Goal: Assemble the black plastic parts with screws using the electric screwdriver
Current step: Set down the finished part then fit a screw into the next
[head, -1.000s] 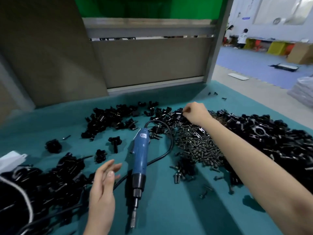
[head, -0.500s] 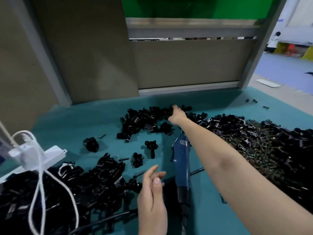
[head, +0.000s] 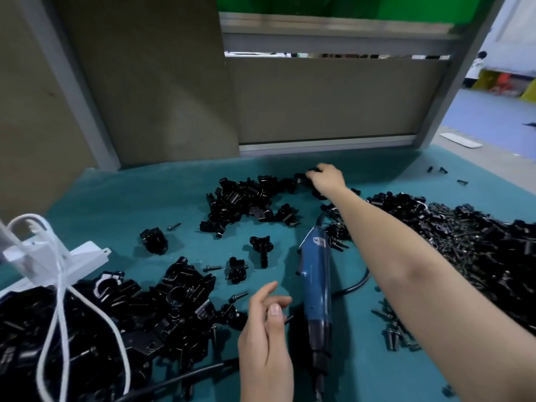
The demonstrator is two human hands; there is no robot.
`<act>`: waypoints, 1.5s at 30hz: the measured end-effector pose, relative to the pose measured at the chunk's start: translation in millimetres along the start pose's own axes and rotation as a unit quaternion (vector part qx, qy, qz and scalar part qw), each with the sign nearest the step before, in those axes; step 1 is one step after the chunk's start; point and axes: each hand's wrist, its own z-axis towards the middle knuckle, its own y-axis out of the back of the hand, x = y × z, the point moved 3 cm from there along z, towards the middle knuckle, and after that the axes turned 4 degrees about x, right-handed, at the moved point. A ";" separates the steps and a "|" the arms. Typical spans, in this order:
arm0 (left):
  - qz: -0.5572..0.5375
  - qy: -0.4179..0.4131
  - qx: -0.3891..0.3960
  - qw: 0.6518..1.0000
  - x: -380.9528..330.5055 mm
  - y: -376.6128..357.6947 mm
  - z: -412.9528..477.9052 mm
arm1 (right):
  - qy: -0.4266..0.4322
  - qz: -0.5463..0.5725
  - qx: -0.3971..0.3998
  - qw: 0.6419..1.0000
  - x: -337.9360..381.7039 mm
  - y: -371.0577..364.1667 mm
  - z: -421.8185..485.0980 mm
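Head view. Teal surface [head: 145, 198]. Black plastic parts [head: 246, 198] heaped far centre and near-left corner. Screws [head: 470, 248] heaped along right edge. Electric screwdriver [head: 316, 285] lies flat, centre. Right hand [head: 326, 179]: grip clenched on a black plastic part [head: 313, 170], far heap. Left hand [head: 266, 338]: grip released, beside screwdriver. Grey partition panels [head: 319, 97] back the far edge. Blue-floored room [head: 493, 117] lies beyond the right edge.

White cord [head: 60, 285] drapes over what may be a power strip [head: 84, 255].

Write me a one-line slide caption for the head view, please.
Right hand reaches into the far pile of black parts; left hand hovers beside the blue electric screwdriver.
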 end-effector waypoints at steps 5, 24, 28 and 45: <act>0.011 -0.006 -0.004 1.000 0.6 -0.3 0.1 | -0.099 -0.027 0.126 0.987 -7.0 4.6 -8.5; -0.030 0.007 0.024 0.999 -4.5 2.2 -2.8 | 0.054 0.075 0.010 0.996 9.3 27.4 -68.7; -0.070 0.003 0.008 0.998 -14.2 7.4 -3.3 | 0.139 0.232 0.045 0.962 35.6 45.7 -150.5; -0.292 0.097 0.055 0.950 -22.6 13.7 -4.0 | 0.174 0.514 0.146 0.827 2.3 5.5 -316.3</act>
